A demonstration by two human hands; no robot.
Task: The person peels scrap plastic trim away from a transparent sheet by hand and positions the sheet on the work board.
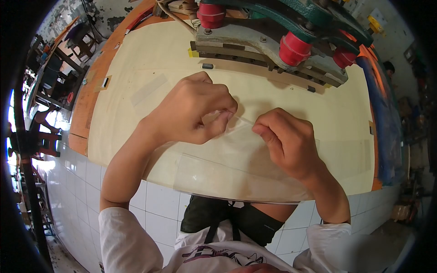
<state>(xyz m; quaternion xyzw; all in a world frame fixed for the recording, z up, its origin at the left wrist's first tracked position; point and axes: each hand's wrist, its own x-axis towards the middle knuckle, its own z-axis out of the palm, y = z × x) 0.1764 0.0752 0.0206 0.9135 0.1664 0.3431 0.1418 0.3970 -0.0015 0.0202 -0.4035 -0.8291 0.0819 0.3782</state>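
Observation:
Clear plastic film (243, 121) stretches between my two hands above the paper-covered table. My left hand (195, 109) is closed, thumb and fingers pinching one end of its edge. On the right side, my right hand (290, 143) pinches the film between thumb and bent forefinger. Below the hands, a clear plastic sheet (214, 172) lies flat along the front edge of the table. Whether it is the same piece as the film in my fingers, I cannot tell.
A machine with a green frame (291, 20), red cylindrical mounts (295, 49) and a long metal bar (246, 54) stands at the back. Cream paper (123, 123) covers the wooden table (82, 129). Blue plastic sheeting (386, 132) hangs along the right edge. A person is partly visible far right.

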